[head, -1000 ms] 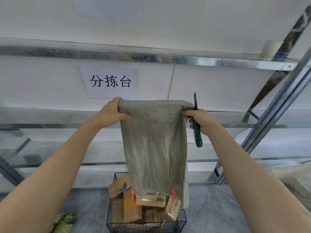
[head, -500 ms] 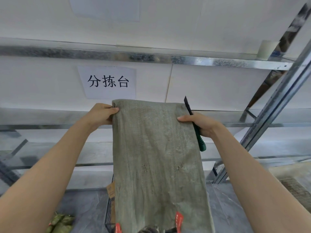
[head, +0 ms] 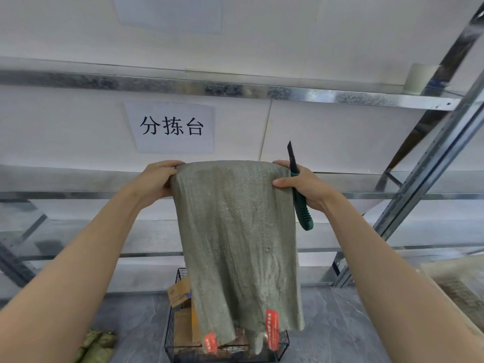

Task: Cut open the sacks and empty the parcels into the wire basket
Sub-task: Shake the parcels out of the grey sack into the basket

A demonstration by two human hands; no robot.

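Sack [head: 235,226] hung open-end down over wire basket [head: 169,336]

At the lower left, a green woven bundle [head: 97,347] lies on the grey floor. The left hand [head: 157,180] is raised in front of the shelving, and its fingers are curled round the sack's upper left corner. On the wall behind it hangs a white paper sign [head: 172,127] printed with black characters. The grey-green woven sack hangs slack between the two hands, its top edge stretched from one to the other. Its lower end carries two red tags [head: 271,328] and drapes down into the top of the basket. The black wire basket stands on the floor directly below, with cardboard parcels [head: 180,292] piled inside it, one box leaning above the rim at the left. The right hand [head: 306,189] pinches the sack's upper right corner between thumb and fingers. The same hand grips a green-handled utility knife [head: 303,216], whose dark blade points upward. Further right stands a slanted metal rack upright [head: 432,163]. A pale roll [head: 419,77] sits on the upper shelf.
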